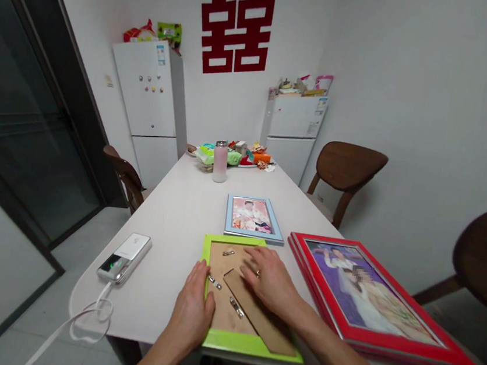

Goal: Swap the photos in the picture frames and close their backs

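While the green frame (251,346) lies back up at the near edge of the counter (173,215), its backing (221,319) is best kept flat under light, even pressure, with the clips (236,307) and stand (268,330) left unforced. The right hand (271,279) is spread loosely over backing and stand, the left hand (192,305) is laid open along the left rim (207,251), and sideways slips toward the nearby blue frame (254,216) and red frame (367,290) should be avoided.
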Motion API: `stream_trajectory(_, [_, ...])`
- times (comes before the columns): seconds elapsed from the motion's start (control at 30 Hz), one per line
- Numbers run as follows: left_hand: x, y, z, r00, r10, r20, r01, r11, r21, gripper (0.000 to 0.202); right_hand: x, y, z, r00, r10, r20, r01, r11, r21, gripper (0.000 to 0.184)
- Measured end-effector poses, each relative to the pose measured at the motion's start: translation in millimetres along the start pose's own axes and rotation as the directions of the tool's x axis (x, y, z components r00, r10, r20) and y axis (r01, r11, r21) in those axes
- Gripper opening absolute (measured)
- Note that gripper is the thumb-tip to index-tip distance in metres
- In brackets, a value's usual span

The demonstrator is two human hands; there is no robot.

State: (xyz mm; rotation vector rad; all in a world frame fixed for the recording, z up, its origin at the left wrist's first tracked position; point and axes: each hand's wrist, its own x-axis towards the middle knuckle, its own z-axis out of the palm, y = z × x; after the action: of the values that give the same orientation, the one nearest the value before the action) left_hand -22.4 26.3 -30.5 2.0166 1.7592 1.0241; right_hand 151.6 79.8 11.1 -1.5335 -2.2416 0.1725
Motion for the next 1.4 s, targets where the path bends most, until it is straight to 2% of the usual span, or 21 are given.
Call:
stream_trajectory(0.1, [1.1,1.9,0.5,0.999,-0.032,-0.013,0.032,0.999,-0.03,0.049,-30.4,7.2,-13.1,0.999,-0.01,0.05,0.007,0.998,0.055,0.034])
stream_trajectory(0.2, [1.5,3.6,1.0,0.999,-0.053,-0.012,0.052,0.996,-0.066,0.05,-48.9,2.3,-12.0,0.995,-0.025,0.096,0.02,0.998,0.055,0.042])
stream_trajectory(0.3, [1.4,4.1,1.1,0.997,-0.071,-0.01,0.069,0.992,-0.104,0.051,-50.5,-6.6,-3.3,0.996,-0.018,0.086,0.015,0.999,0.035,0.044])
stream_trajectory(0.4, [1.5,4.3,0.3,0.996,-0.093,-0.01,0.09,0.985,-0.147,0.052,-45.0,-9.3,-1.0,0.995,-0.015,0.099,0.006,0.996,0.087,0.041])
stream_trajectory(0.6, [6.0,12.6,-9.1,0.99,-0.141,-0.002,0.135,0.953,-0.271,0.042,-40.4,-14.6,-26.4,0.993,-0.012,0.117,-0.009,0.985,0.175,0.036])
stream_trajectory(0.7, [8.9,20.1,-22.6,0.977,-0.197,0.075,0.209,0.857,-0.47,0.033,-40.9,-31.6,-37.7,0.995,-0.043,0.093,0.02,0.972,0.235,0.036])
stream_trajectory(0.8, [11.1,21.9,-41.1,0.944,-0.265,0.197,0.327,0.661,-0.676,0.031,-40.9,-45.0,-39.0,0.991,-0.114,0.067,0.084,0.935,0.345,0.037])
stream_trajectory(0.87, [12.9,17.2,-53.9,0.909,-0.336,0.245,0.398,0.531,-0.749,0.032,-39.6,-42.5,-34.8,0.991,-0.126,0.04,0.1,0.913,0.395,0.036])
stream_trajectory(0.93, [15.0,8.2,-65.3,0.868,-0.405,0.288,0.454,0.411,-0.791,0.035,-37.3,-29.8,-27.9,0.997,-0.069,0.02,0.057,0.93,0.363,0.035])
stream_trajectory(0.97, [15.9,2.7,-70.3,0.852,-0.428,0.301,0.472,0.379,-0.796,0.035,-36.1,-21.1,-23.8,1.0,-0.019,0.016,0.013,0.949,0.315,0.035])
stream_trajectory(1.07, [16.6,-14.4,-82.2,0.831,-0.457,0.316,0.503,0.376,-0.778,0.033,-33.9,2.9,-12.5,0.995,0.102,0.016,-0.103,0.987,0.12,0.036])
stream_trajectory(1.13, [15.2,-24.2,-88.6,0.818,-0.469,0.334,0.525,0.37,-0.767,0.032,-35.0,9.5,-7.6,0.995,0.096,0.014,-0.097,0.995,0.026,0.038])
stream_trajectory(1.27, [11.2,-35.7,-99.8,0.782,-0.497,0.376,0.583,0.371,-0.723,0.034,-39.2,-2.8,-3.7,0.997,-0.057,0.058,0.058,0.998,-0.003,0.047])
stream_trajectory(1.4, [10.0,-41.5,-108.7,0.76,-0.516,0.396,0.622,0.397,-0.675,0.035,-38.0,-22.7,-3.4,0.967,-0.202,0.154,0.194,0.979,0.067,0.056])
